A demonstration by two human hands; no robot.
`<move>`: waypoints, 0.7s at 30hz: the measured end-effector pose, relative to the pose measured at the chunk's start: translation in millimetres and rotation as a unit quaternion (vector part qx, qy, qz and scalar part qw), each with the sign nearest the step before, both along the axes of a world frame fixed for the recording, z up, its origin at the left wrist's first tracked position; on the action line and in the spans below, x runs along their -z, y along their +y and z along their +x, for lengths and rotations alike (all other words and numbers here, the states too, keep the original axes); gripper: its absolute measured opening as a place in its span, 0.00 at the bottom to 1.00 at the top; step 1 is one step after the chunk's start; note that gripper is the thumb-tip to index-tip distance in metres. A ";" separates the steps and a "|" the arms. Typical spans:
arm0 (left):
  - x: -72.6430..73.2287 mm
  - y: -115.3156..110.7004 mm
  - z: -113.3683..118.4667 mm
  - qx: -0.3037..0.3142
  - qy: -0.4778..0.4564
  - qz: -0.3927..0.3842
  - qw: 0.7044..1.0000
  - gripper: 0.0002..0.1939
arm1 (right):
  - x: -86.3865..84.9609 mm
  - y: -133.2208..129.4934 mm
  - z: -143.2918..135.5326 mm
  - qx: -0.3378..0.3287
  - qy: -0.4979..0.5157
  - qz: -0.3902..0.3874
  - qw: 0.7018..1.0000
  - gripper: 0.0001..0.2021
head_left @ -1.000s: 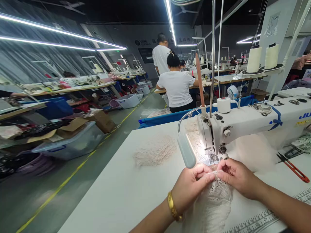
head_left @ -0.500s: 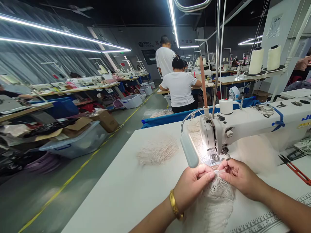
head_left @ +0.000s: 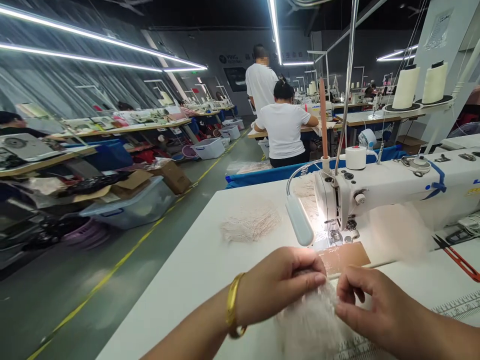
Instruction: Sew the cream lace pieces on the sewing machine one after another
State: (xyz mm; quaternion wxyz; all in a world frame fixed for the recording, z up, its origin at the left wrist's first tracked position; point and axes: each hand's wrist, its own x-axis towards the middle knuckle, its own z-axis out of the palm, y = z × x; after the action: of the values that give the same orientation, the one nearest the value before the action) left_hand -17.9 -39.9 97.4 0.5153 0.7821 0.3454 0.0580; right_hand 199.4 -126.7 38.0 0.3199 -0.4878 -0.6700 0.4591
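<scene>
Cream lace fabric [head_left: 313, 320], blurred by motion, hangs below my hands in front of the sewing machine [head_left: 378, 187]. My left hand [head_left: 287, 280], with a gold bangle on its wrist, pinches the top of the lace between thumb and fingers. Close by on the right, my right hand [head_left: 369, 300] is curled, thumb and fingers together at the lace's right edge. A tan plate [head_left: 345, 257] lies uncovered by the lit needle area, beyond my hands. Another lace pile [head_left: 251, 222] rests on the white table [head_left: 180, 275], left of the lamp [head_left: 300, 220].
Red-handled snips [head_left: 459, 257] lie at the right, beyond a printed ruler [head_left: 457, 307]. Thread cones [head_left: 407, 87] stand behind the machine. A seated person in white [head_left: 283, 130] works ahead, near a standing person. Bins and cardboard boxes line the aisle at left.
Both hands have moved down, toward me, with the lace, and stand farther apart. The tan plate is now exposed. The view has shifted slightly left.
</scene>
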 end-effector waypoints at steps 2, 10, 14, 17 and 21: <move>8.7 14.0 9.6 -0.004 0.051 0.117 0.992 0.11 | 9.2 2.7 -9.4 0.020 -0.064 0.045 0.997 0.08; 84.3 66.7 56.3 -0.016 0.182 0.199 0.963 0.18 | 44.8 33.0 15.3 0.027 -0.234 0.230 0.944 0.10; 87.9 69.6 54.1 -0.013 0.188 0.213 0.959 0.20 | 41.1 40.6 31.8 -0.005 -0.188 0.260 0.947 0.06; 83.1 69.1 51.8 -0.013 0.189 0.232 0.954 0.20 | 48.5 41.3 30.3 -0.036 -0.181 0.326 0.927 0.10; 72.5 68.8 44.9 -0.065 0.172 0.310 0.933 0.14 | 56.1 37.1 24.5 -0.032 -0.203 0.369 0.906 0.13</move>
State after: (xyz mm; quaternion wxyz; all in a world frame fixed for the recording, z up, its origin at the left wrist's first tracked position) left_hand 27.0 29.0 25.0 0.1747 0.8770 0.4435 0.0600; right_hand 224.0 -89.6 -18.1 0.3190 -0.3957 -0.8575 0.0800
